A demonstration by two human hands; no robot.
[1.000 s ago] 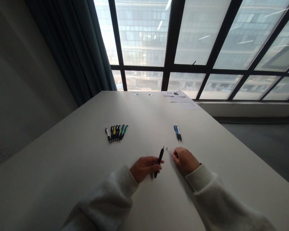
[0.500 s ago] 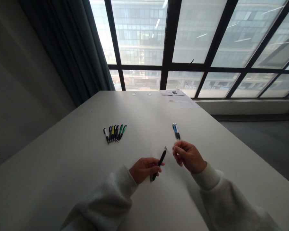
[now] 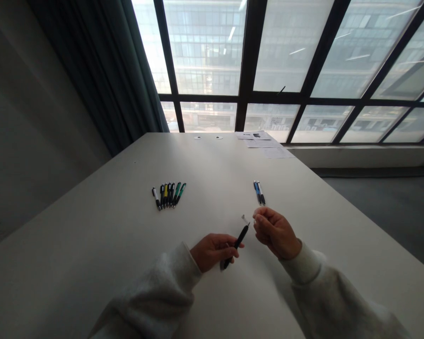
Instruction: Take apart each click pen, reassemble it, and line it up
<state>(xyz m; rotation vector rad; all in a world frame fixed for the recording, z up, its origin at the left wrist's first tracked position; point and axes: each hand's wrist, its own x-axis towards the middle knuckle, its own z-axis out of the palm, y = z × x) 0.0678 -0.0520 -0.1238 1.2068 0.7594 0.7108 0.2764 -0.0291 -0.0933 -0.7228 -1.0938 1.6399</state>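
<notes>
One left hand (image 3: 212, 252), one right hand (image 3: 276, 234); seven pens (image 3: 168, 195) grouped, two pens (image 3: 258, 193) paired, one black pen (image 3: 237, 242) held.

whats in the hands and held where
The left hand grips a black pen by its lower barrel; whether the right hand holds anything cannot be told.

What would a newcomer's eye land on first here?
The tall black-framed window fills the top of the view. Below it, on the white table, the left hand grips a slim black pen beside the right hand, with a row of black, yellow and green pens farther up on the left.
</notes>
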